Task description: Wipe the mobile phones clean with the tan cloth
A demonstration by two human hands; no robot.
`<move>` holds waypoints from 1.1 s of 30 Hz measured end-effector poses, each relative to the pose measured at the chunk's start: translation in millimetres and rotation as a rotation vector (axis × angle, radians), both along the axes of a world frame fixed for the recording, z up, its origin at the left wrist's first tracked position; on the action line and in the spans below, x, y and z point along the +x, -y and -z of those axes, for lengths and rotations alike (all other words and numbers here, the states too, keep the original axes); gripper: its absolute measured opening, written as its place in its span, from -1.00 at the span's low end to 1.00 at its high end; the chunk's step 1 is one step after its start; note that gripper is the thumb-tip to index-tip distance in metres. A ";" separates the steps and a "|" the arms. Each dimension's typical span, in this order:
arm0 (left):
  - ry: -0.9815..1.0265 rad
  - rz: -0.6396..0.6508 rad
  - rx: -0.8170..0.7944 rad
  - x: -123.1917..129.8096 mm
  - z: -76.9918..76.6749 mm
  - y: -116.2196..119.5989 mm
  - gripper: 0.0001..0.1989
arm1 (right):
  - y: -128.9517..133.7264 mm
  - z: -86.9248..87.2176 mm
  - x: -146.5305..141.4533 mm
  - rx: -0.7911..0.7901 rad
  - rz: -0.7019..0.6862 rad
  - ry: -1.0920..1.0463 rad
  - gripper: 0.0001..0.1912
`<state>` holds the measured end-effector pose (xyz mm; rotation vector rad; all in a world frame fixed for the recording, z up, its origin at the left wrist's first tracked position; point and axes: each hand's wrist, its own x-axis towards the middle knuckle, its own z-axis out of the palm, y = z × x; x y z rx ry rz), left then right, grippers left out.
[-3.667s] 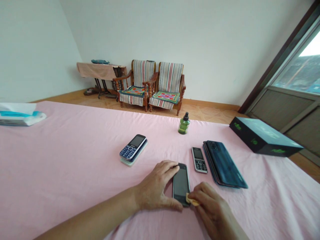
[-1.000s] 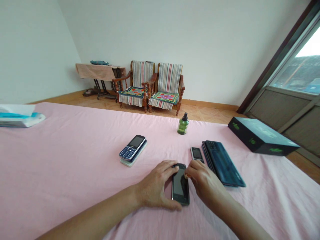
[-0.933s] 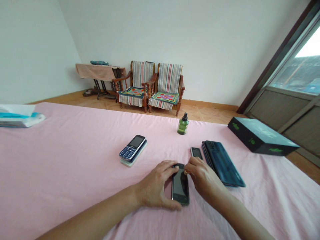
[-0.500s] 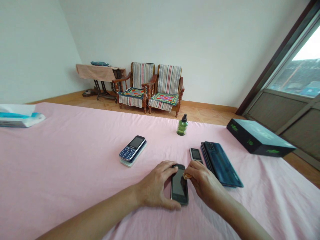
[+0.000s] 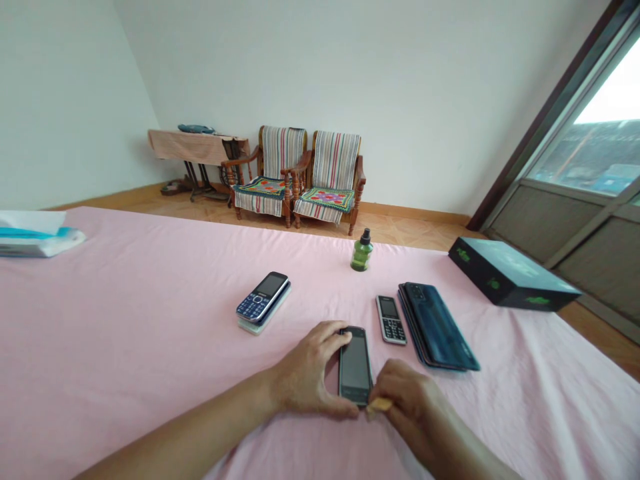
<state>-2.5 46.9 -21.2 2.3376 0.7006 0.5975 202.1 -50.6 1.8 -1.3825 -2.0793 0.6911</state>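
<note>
My left hand (image 5: 310, 377) grips the left side of a black touchscreen phone (image 5: 355, 367), which lies on the pink sheet (image 5: 150, 333). My right hand (image 5: 407, 407) pinches a small yellow cloth (image 5: 380, 405) against the phone's bottom edge. To the right lie a small keypad phone (image 5: 391, 320) and a stack of dark blue smartphones (image 5: 435, 327). A blue keypad phone (image 5: 263, 295) rests on a pale flat item (image 5: 253, 325), left of my left hand.
A green spray bottle (image 5: 362, 252) stands beyond the phones. A black box (image 5: 510, 283) lies at the sheet's far right, and a tissue pack (image 5: 35, 240) at the left. Wooden armchairs (image 5: 295, 180) stand on the floor beyond the sheet's far edge.
My right hand has moved from the phone's upper right down to its bottom edge, uncovering the small keypad phone. The view has shifted slightly.
</note>
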 end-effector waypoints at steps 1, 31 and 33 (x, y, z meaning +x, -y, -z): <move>-0.011 -0.003 0.001 -0.4 0.7 -0.2 0.03 | -6.1 -0.2 0.8 0.027 0.057 -0.025 -0.76; 0.151 -0.012 -0.115 -1.2 9.5 -0.3 0.32 | -85.8 11.8 -27.5 0.255 0.297 0.268 -0.81; 0.154 -0.007 -0.110 -1.0 10.0 -0.2 0.34 | -85.4 13.8 -29.5 0.261 0.278 0.239 -0.81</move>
